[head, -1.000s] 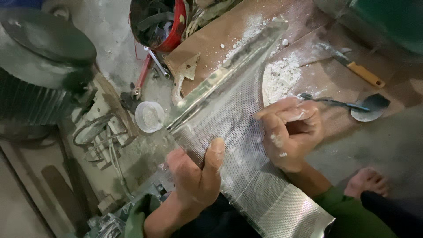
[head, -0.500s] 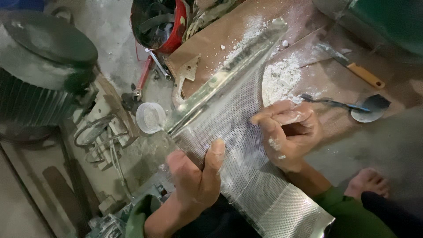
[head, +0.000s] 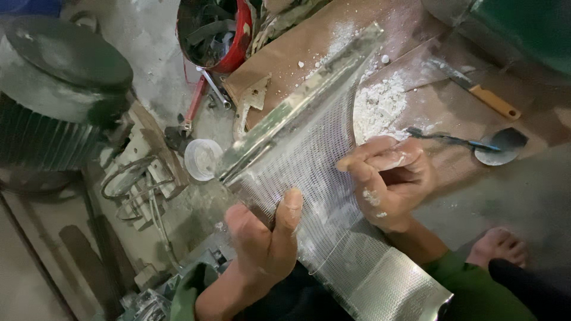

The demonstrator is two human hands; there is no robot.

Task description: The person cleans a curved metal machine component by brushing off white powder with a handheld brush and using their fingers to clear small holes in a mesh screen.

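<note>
A curved metal sheet covered with white mesh [head: 321, 160] runs from my lap up to a brown board. My left hand [head: 262, 238] grips its lower left edge, thumb on top of the mesh. My right hand [head: 389, 178], dusted with white powder, presses its fingertips on the mesh at the sheet's right side. A metal strip [head: 297, 101] runs along the sheet's far left edge.
A pile of white powder [head: 380, 104] lies on the brown board [head: 285, 53]. A spoon-like trowel [head: 493, 145] and a yellow-handled knife [head: 476, 89] lie at right. A red bucket [head: 214, 32], a small white cup [head: 202, 157], a grey motor [head: 59, 95] stand at left. My bare foot [head: 496, 246] is lower right.
My right hand has slid slightly left and up across the mesh, fingers stretching out. My left hand keeps its grip.
</note>
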